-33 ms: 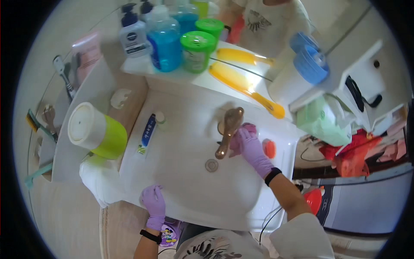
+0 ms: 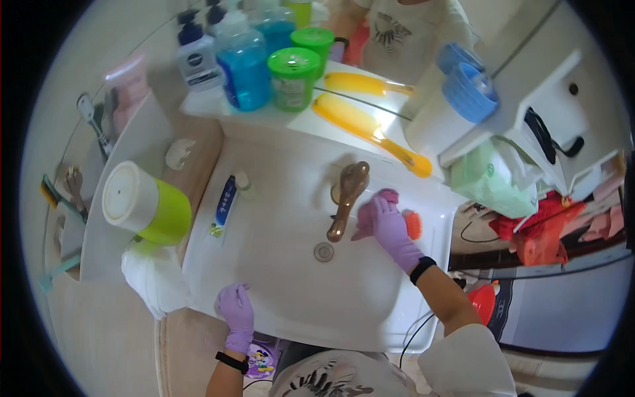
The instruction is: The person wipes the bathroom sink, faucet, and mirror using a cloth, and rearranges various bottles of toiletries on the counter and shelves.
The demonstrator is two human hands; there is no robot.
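My right hand (image 2: 392, 230), in a purple glove, presses a crumpled pink-purple cloth (image 2: 387, 196) onto the white washbasin (image 2: 284, 284), just right of the bronze tap (image 2: 349, 198). Its fingers bend over the cloth and hide part of it. Beside that hand sits an orange-red scrub brush (image 2: 414, 225), partly covered by the glove. My left hand (image 2: 235, 309), gloved too, lies at the basin's front left rim with its fingers curled; nothing shows in it. Below the tap is the round drain (image 2: 324, 252).
A toothpaste tube (image 2: 224, 205) and a small pale bottle (image 2: 243, 182) lie at the basin's left. The back ledge carries blue bottles (image 2: 246, 73), a green-lidded tub (image 2: 292, 79) and a yellow hairbrush (image 2: 370, 129). A tissue pack (image 2: 493, 177) stands right; a white-green canister (image 2: 149, 202) stands left.
My right hand and the cloth have shifted slightly right, away from the tap and closer against the scrub brush. The left hand stays in place. The view has moved a little.
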